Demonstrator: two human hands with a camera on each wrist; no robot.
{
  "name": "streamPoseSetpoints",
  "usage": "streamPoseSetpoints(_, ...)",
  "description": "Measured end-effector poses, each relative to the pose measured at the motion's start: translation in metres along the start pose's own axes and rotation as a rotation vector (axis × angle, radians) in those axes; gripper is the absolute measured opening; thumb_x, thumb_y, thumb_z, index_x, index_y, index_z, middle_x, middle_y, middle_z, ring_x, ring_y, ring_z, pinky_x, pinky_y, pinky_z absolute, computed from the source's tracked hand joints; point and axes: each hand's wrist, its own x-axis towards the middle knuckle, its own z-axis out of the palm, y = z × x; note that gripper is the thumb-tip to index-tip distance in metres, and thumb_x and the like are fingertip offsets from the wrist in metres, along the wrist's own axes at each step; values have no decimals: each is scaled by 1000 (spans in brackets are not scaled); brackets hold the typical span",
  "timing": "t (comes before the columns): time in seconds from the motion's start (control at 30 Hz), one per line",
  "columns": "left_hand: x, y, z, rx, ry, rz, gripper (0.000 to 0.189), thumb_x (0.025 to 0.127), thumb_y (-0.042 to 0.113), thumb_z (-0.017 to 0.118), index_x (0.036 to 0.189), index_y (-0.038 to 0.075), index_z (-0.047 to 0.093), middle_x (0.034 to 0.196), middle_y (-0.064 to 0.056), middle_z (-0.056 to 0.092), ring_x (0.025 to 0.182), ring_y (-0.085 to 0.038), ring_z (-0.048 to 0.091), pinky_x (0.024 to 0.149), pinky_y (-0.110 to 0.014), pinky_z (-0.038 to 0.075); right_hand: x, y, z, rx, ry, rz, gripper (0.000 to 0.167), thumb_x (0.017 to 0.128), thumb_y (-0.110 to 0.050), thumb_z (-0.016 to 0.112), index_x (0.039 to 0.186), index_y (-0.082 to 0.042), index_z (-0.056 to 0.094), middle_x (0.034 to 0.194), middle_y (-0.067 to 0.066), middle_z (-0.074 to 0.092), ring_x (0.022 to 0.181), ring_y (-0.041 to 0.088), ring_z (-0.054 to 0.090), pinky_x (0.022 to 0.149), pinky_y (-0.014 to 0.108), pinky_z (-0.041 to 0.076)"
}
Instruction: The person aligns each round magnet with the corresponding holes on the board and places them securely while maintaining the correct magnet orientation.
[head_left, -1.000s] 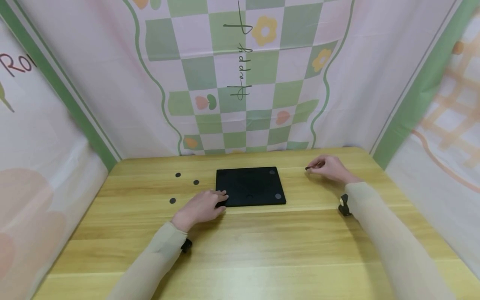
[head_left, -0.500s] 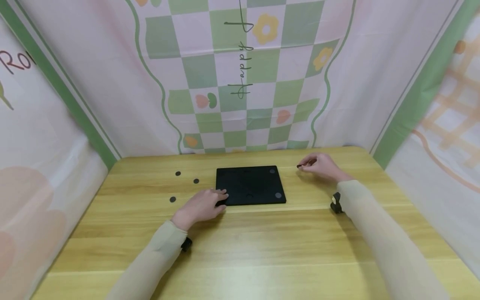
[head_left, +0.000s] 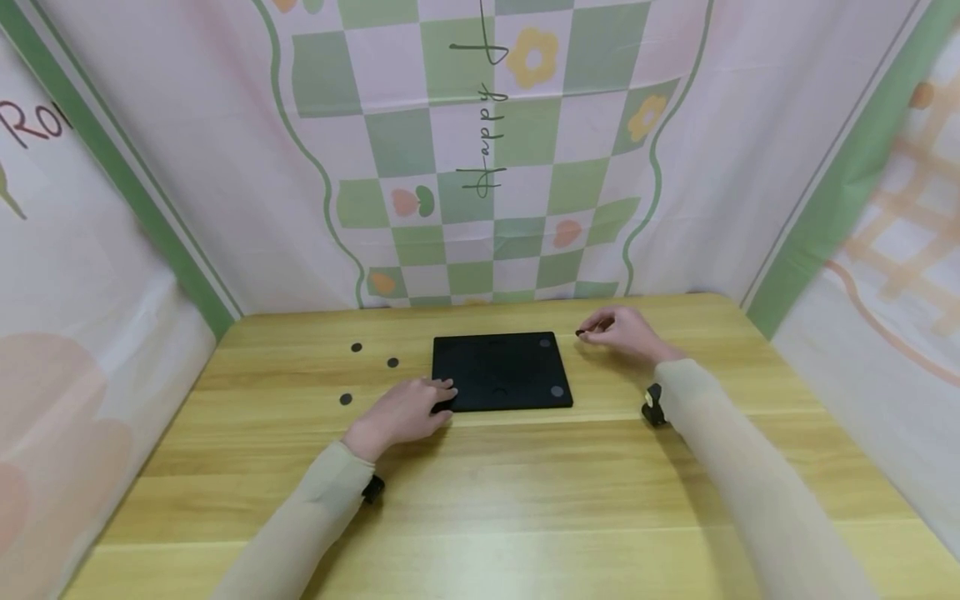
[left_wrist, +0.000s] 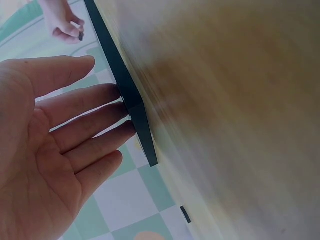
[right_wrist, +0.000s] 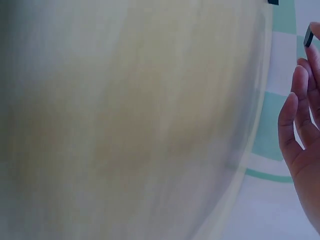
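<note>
A thin black rectangular board [head_left: 498, 362] lies flat on the wooden table. Dark grey round spots [head_left: 557, 391] show at its two right corners. My left hand [head_left: 405, 408] rests its fingertips on the board's near left corner; in the left wrist view those fingers [left_wrist: 82, 105] look nearly straight against the board's edge. Right of the board, my right hand [head_left: 626, 332] pinches a small black disc [right_wrist: 308, 36] between thumb and finger, apart from the board and raised over the table. The other right-hand fingers hang loosely bent.
Three dark discs [head_left: 393, 362] lie spread on the table [head_left: 480, 500] left of the board. Behind the table's far edge hangs a patterned curtain [head_left: 517, 192], with more cloth along both sides. Each wrist wears a small black camera [head_left: 654, 406].
My right hand has moved left toward the board, carrying the small black disc. The left hand, the board and the discs on the table stay where they were.
</note>
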Motion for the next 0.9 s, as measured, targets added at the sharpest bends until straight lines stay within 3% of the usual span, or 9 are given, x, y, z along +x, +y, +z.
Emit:
streamPoseSetpoints(0.53,-1,1,-2,-10,-12,-10,40,97,28,54,133,10,57,142,-8,49,130,-28,47,103,-42,42,14,-20,18,25,-13,-40,14,80,-16,75,92,-9,74,89,7,72,73,15,60,63,22,46)
streamPoseSetpoints(0.9,-1,1,-2,-24,-8,-7,40,96,27,54,133,10,57,142,-8,49,131,-28,46,103,-42,42,21,-30,27,61,-17,-50,18,79,-21,77,91,-9,75,85,5,72,72,14,60,62,22,47)
